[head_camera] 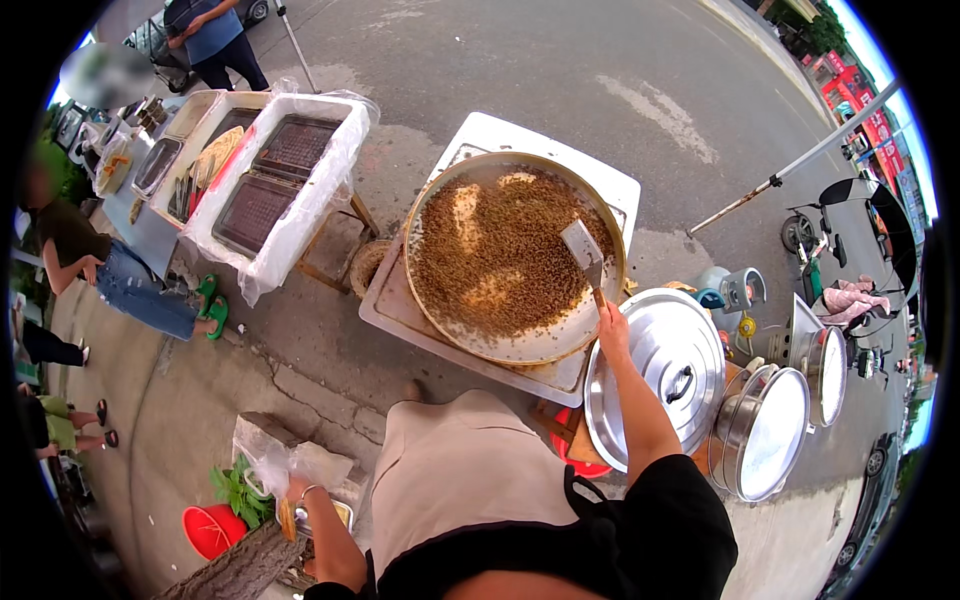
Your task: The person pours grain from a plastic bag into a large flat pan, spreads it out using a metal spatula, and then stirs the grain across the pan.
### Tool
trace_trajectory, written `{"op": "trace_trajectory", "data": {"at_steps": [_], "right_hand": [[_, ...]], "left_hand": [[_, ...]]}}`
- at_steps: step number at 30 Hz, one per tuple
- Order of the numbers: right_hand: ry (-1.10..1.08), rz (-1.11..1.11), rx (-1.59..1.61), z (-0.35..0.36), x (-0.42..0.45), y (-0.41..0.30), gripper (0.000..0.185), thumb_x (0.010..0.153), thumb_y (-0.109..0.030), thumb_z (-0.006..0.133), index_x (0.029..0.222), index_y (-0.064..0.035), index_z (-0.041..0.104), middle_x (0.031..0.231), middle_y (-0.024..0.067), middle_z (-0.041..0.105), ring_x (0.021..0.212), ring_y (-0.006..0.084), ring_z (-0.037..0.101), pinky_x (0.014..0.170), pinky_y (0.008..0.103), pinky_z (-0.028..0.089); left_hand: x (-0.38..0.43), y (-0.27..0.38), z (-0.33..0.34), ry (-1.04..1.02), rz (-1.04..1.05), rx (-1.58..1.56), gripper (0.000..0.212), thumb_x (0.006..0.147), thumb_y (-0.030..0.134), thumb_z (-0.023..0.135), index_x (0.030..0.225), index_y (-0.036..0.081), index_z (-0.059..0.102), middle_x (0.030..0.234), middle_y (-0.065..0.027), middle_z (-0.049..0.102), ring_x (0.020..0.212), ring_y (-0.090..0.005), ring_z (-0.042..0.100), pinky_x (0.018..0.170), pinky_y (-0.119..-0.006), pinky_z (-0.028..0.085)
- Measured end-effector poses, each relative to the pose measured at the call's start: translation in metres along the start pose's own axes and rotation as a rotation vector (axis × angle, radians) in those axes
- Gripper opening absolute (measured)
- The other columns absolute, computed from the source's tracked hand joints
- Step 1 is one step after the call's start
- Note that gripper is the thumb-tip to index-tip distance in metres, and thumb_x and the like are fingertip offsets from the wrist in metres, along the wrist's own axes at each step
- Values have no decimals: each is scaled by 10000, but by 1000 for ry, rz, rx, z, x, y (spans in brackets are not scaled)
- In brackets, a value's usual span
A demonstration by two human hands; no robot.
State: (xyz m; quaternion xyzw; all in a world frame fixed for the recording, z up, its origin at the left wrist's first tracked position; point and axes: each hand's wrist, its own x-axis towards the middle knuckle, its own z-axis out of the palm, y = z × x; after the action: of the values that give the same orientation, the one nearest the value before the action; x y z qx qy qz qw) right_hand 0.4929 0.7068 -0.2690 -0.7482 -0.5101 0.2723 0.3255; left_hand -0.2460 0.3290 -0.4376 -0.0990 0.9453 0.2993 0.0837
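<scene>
My right hand [613, 334] grips the wooden handle of a flat metal spatula [582, 244]. The spatula's blade rests at the right side of the brown crumbly food [517, 247], which covers most of a large round pan [551, 346]. Paler patches show through the food in several places. Down at the lower left, my left hand [298, 491] is at a clear plastic bag [271, 466]; its fingers are mostly hidden, so its grip is unclear. Just below that hand is a metal tray [343, 513].
A lidded metal pot cover [645, 375], steel pots [765, 435] and a gas cylinder [739, 289] stand right of the pan. Plastic-lined foam boxes [341, 161] stand at left. Nearby are a red bucket [214, 529], a tent pole [750, 196] and a standing person [120, 277].
</scene>
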Motion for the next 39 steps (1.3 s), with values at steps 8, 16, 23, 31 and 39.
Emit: {"op": "trace_trajectory", "data": {"at_steps": [8, 16, 23, 31, 39], "right_hand": [[-32, -59, -180, -16, -7, 27, 336, 966, -264, 425, 1194, -54, 552, 973, 260, 626, 951, 457, 577, 810, 508, 449], [-289, -158, -131, 15, -121, -11, 315, 971, -239, 456, 1228, -75, 535, 866, 247, 622, 790, 433, 617, 700, 495, 473], [-393, -237, 37, 112, -55, -65, 310, 966, -274, 449, 1169, -69, 561, 813, 233, 621, 774, 438, 602, 697, 502, 467], [-120, -155, -3, 89, 16, -52, 329, 974, -252, 430, 1138, -6, 575, 814, 152, 611, 676, 272, 595, 643, 405, 470], [-269, -406, -420, 27, -100, -23, 589, 923, -9, 397, 1482, -92, 231, 1381, 232, 425, 1204, 418, 402, 1022, 479, 306]], "left_hand": [[-78, -36, -80, 53, 78, 505, 259, 911, 282, 554, 1084, 129, 671, 1061, -107, 687, 898, -293, 676, 752, -392, 555], [-63, -107, -102, 74, 58, 628, 360, 845, 423, 631, 1091, 163, 671, 1052, -87, 690, 871, -296, 678, 734, -398, 561], [-95, -92, -113, 196, 395, 774, 441, 805, 490, 641, 1090, 156, 680, 1056, -88, 692, 868, -307, 674, 736, -411, 553], [-163, -109, -163, 275, -59, 199, 347, 845, 389, 619, 1050, 116, 684, 1067, -105, 690, 949, -294, 657, 802, -398, 522], [-218, -95, -172, 643, -284, -822, 358, 870, 271, 648, 1120, 15, 629, 1071, -84, 656, 897, -226, 616, 776, -365, 488]]}}
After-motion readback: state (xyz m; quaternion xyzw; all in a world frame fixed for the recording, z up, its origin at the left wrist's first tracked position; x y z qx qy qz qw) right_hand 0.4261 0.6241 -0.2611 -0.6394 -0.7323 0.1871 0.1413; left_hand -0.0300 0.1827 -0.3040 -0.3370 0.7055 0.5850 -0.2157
